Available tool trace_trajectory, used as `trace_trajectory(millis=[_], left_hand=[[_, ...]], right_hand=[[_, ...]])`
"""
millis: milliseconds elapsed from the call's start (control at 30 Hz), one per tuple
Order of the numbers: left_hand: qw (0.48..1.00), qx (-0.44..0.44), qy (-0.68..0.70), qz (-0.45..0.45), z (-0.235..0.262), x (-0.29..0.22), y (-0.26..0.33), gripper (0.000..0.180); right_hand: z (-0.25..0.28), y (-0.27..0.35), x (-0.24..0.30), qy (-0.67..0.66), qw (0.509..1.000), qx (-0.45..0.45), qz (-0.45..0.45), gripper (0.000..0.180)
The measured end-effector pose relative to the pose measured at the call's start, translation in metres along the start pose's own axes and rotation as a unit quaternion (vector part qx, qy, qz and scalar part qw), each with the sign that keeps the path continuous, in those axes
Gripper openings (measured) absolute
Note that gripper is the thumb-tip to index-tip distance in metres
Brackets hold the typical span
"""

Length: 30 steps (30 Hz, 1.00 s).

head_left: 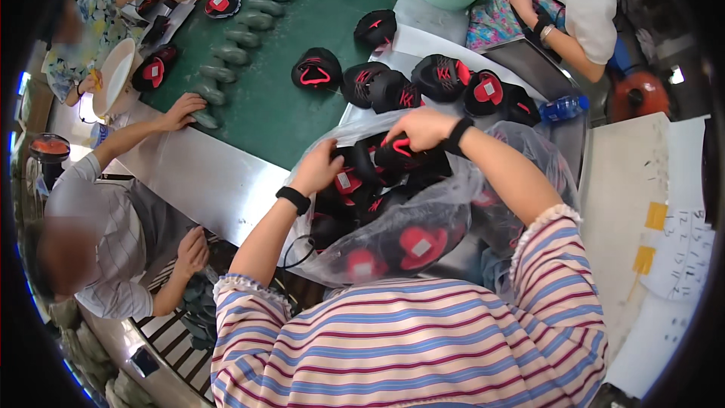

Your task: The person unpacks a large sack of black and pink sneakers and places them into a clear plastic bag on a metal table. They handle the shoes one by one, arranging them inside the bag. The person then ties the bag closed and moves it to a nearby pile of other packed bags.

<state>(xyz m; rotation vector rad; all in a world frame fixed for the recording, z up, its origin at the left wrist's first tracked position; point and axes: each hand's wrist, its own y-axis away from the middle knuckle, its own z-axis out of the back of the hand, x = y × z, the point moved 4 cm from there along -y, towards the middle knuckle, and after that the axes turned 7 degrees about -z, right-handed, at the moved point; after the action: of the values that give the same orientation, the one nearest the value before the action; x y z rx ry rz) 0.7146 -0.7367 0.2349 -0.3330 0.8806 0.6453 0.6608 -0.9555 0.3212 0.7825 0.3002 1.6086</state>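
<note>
A clear plastic bag (438, 208) stands in front of me at the table edge, filled with black and red shoe uppers (350, 181). My left hand (317, 170) is at the left of the bag's mouth, its fingers curled at the rim beside the uppers. My right hand (423, 129) reaches over the far rim, with its fingers closed on a black shoe upper (394, 151) with a red opening. Through the near side of the bag, red linings with white labels (421, 248) show. The fingertips of both hands are partly hidden among the uppers.
Several loose uppers (442, 78) lie beyond the bag, near a blue-capped bottle (563, 109). Grey-green shoe lasts (230, 54) line the green conveyor (272, 121). Co-workers sit at left and far right; one brushes from a green basin (434, 0). Another bag (529, 151) stands close right.
</note>
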Motion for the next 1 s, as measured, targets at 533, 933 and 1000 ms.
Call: trace_trajectory(millis=[533, 933, 1000], left_hand=[[0.632, -0.065, 0.755, 0.161, 0.044, -0.106, 0.009, 0.034], [0.878, 0.083, 0.444, 0.159, 0.161, -0.016, 0.01, 0.042], [0.898, 0.126, 0.409, 0.105, 0.163, -0.025, 0.005, 0.044]], right_hand=[[0.007, 0.097, 0.003, -0.903, 0.415, -0.051, 0.093, 0.052], [0.086, -0.004, -0.013, -0.664, 0.705, -0.196, -0.151, 0.07], [0.099, -0.006, 0.041, -0.402, 0.885, -0.234, 0.014, 0.087]])
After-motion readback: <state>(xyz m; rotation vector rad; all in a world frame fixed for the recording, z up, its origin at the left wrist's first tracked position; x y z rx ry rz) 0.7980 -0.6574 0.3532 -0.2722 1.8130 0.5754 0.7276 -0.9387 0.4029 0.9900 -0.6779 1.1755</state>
